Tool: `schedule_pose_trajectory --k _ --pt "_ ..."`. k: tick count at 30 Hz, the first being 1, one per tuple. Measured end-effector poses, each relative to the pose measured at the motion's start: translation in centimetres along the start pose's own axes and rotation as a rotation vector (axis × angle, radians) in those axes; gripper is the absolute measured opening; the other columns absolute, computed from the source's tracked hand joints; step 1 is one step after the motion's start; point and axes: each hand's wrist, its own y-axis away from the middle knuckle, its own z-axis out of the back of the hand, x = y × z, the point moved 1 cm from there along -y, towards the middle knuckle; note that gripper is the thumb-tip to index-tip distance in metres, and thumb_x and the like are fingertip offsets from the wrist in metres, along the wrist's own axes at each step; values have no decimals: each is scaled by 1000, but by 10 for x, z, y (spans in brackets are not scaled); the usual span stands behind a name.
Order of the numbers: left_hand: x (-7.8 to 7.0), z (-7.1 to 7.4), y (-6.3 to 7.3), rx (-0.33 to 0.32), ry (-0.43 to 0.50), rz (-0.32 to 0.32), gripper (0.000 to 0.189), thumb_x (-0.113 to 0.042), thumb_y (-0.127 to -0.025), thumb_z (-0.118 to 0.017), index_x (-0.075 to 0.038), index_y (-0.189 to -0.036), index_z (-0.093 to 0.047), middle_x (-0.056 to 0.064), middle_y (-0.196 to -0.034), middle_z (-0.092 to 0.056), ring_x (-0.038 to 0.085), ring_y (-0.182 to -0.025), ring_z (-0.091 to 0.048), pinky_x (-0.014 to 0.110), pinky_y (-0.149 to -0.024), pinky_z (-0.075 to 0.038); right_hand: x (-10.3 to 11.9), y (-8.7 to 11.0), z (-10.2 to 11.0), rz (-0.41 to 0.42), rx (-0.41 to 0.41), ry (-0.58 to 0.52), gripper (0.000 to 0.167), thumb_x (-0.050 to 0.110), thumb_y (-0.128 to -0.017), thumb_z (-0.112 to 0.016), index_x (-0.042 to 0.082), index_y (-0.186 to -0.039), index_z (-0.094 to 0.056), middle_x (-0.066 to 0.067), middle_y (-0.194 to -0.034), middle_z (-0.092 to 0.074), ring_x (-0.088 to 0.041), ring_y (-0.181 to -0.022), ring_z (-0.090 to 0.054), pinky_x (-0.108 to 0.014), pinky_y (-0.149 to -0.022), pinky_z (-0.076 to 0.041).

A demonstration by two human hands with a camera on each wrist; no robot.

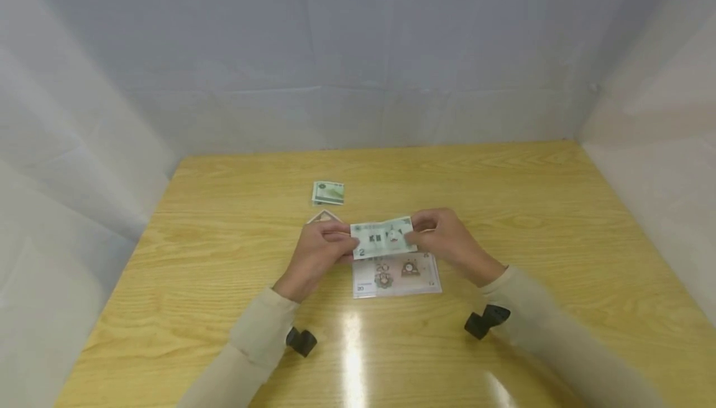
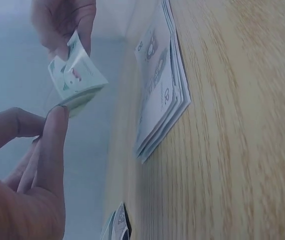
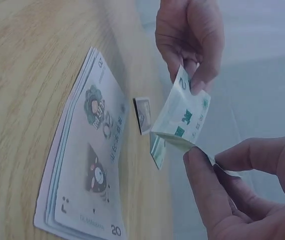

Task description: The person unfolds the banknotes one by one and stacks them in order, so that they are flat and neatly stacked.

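Cloth [image 1: 61,147] hangs beyond the edge of the surface [image 1: 212,221], well to the left of the left hand [image 1: 315,254]. That hand's thumb and fingers pinch the left end of a green note [image 1: 383,238] marked 2, with hardly any gap between them. Beyond these fingertips lies a small pile of green paper [image 1: 328,193]; nearer to them, a pale-edged note [image 1: 324,216] shows only its pointed corner, the hand covering the rest. The green note spans the space between both hands, raised off the surface and bent. Lower down, on the near side of the fingers, lies a stack of pinkish notes [image 1: 397,277], the top one marked 20; the green note hides part of its far edge, and its sheets are hard to count. The right hand [image 1: 447,237] pinches the opposite end, fingers likewise pressed together. Below it sits a black device [image 1: 486,321], beside a sleeve [image 1: 548,333] cut off by the frame.
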Motion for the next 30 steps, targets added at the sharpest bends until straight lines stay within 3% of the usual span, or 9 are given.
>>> schedule_pose_trajectory --k 10,21,30 --pt "4 5 0 54 -4 48 35 6 -89 -71 12 -122 -61 26 -111 -70 24 -90 -72 33 -82 -64 -13 3 17 -20 24 -36 25 6 -93 -70 -8 -113 -65 -19 -110 -64 -26 -98 -65 -39 -86 -63" --pt "11 9 -2 105 -7 92 32 4 -92 -68 12 -122 -61 26 -115 -68 25 -94 -72 34 -87 -63 -24 3 22 -117 61 -75 28 2 -90 -73 -10 -114 -63 -19 -105 -68 -24 -90 -70 -38 -86 -64" --pt "14 5 4 115 -103 78 31 3 -87 -74 12 -114 -63 23 -104 -70 25 -86 -72 36 -82 -65 -29 9 23 -146 92 -56 23 4 -87 -78 -7 -102 -65 -18 -98 -68 -24 -86 -70 -37 -79 -65"
